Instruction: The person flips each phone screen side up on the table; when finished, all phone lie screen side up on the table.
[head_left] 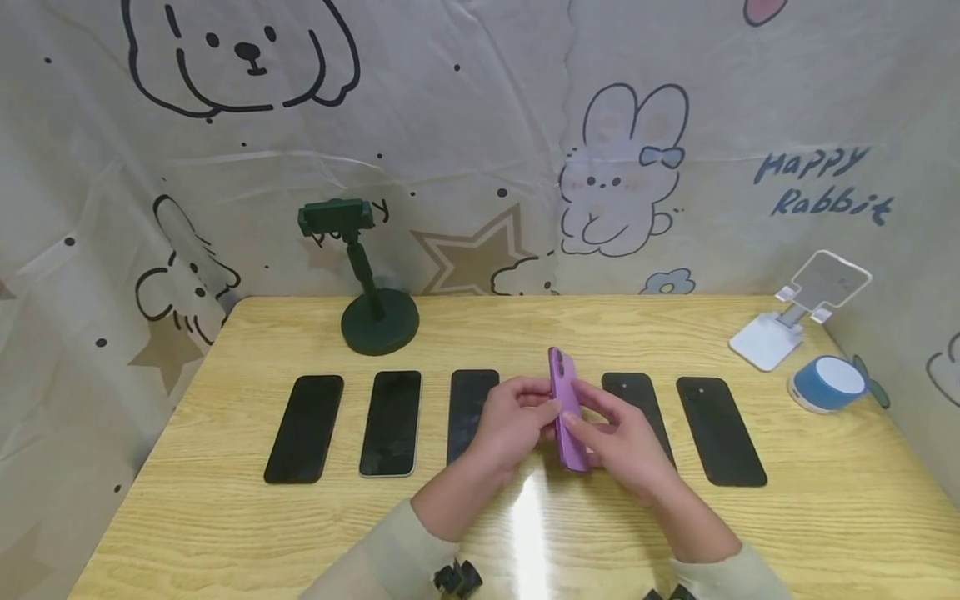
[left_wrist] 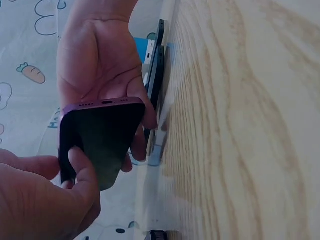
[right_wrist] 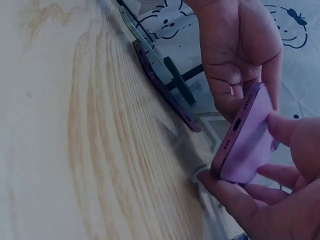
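A purple smartphone (head_left: 570,421) is held above the table between both hands, tilted on edge with its purple back and camera lenses showing in the head view. My left hand (head_left: 510,425) pinches one long edge; its thumb lies against the dark screen (left_wrist: 102,140) in the left wrist view. On the other edge my right hand (head_left: 626,437) grips the phone, thumb on the back. The right wrist view shows the charging port on the phone's bottom end (right_wrist: 237,125). Dark phones lie on either side: one (head_left: 472,400) partly behind the left hand, another (head_left: 637,396) partly behind the right.
More phones lie in the same row: two face up at left (head_left: 303,429) (head_left: 391,423), one back up at right (head_left: 722,431). Behind stand a dark green phone stand (head_left: 380,321) and a white folding stand (head_left: 767,340). A blue and white cylinder (head_left: 825,383) sits at the right.
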